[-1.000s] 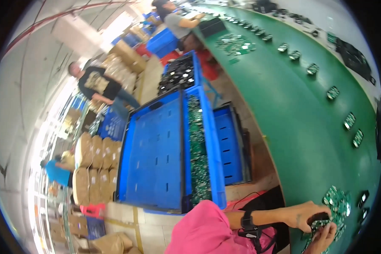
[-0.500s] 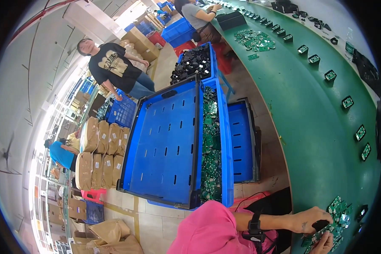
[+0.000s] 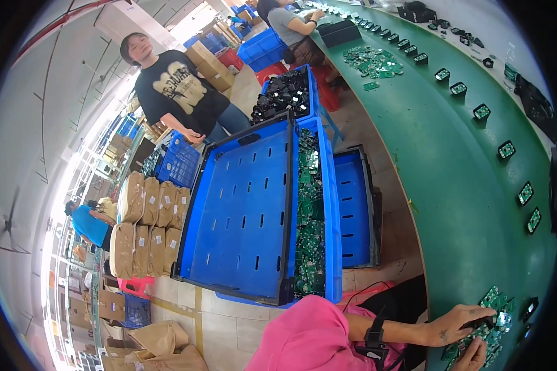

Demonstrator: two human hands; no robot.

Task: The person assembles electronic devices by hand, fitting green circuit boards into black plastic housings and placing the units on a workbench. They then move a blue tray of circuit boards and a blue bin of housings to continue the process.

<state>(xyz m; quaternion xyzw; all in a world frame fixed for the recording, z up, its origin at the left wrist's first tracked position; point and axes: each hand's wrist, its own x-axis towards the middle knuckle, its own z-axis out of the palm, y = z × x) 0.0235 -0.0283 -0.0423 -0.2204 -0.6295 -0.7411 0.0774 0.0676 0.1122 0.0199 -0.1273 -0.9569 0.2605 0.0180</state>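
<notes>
My left hand (image 3: 453,326) reaches in from the pink sleeve, with a black strap on the wrist. Its fingers are closed on a small black plastic casing (image 3: 481,322), held over a pile of green circuit boards (image 3: 494,301) on the green table. My right hand (image 3: 472,357) shows only in part at the lower edge, its fingers bent together against the near side of the pile. What lies between those fingers is too small and crowded to tell. Beside the pile, to the right, sits another black casing (image 3: 530,310).
Black casings holding boards (image 3: 506,149) form a curved row along the green table (image 3: 452,185). Farther up lie loose boards (image 3: 372,62). To the left, a blue tray (image 3: 241,210) rests over a crate of boards (image 3: 309,241). A person (image 3: 182,93) stands beyond it; another sits at the table.
My left hand has tilted and shifted slightly right with the black casing. My right hand has barely moved. The standing person has come nearer.
</notes>
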